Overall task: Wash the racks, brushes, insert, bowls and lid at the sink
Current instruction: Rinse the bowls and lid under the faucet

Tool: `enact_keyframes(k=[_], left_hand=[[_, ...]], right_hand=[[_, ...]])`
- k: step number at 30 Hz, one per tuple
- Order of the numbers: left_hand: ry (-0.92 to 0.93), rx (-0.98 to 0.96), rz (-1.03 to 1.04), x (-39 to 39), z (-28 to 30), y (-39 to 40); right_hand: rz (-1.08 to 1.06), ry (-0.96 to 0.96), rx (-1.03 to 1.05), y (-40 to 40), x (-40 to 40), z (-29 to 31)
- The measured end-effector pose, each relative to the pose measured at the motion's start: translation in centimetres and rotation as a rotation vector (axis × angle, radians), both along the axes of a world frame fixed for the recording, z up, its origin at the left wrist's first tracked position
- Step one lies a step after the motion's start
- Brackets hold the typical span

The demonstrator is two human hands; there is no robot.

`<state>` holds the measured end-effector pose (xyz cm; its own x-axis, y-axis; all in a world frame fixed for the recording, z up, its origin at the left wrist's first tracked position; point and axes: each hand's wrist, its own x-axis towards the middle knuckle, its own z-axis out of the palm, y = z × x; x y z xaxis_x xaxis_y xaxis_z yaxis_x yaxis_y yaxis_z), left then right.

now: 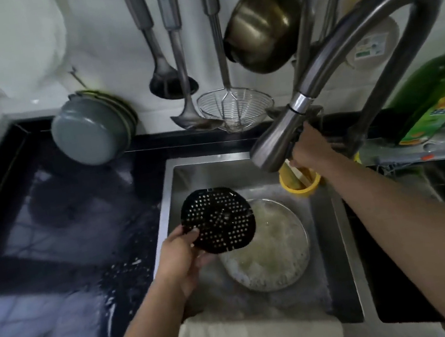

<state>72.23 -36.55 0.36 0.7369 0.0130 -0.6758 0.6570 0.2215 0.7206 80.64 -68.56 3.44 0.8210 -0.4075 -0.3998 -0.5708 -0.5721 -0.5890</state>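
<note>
At frame centre, our left hand pinches the black perforated insert over the sink; our right hand grips the faucet at upper right.

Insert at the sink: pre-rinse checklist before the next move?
1. Left hand grips insert at its edge: ok.
2. Insert over sink, above the foamy bowl: ok.
3. Right hand at the faucet base: ok.
4. Spray head aimed at insert: not ok, it points right of it.
5. Water running: cannot tell.
6. Insert clean: cannot tell.
</note>
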Motion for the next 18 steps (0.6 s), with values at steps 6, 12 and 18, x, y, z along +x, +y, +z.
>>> enact_keyframes(k=[6,12,18], left_hand=[[0.119,-0.203,0.075,-0.5,-1.8,-0.8],[0.159,-0.282,0.137,-1.7,-2.2,-1.1],[0.146,-0.286,0.198,-1.8,-2.1,-0.9]], right_hand=[[0.025,-0.207,-0.187,3.3,-2.5,0.1],[-0.248,-0.159,-0.046,-0.1,-1.9,-0.7],[-0.049,-0.018,0.065,-1.8,-2.4,-0.9]])
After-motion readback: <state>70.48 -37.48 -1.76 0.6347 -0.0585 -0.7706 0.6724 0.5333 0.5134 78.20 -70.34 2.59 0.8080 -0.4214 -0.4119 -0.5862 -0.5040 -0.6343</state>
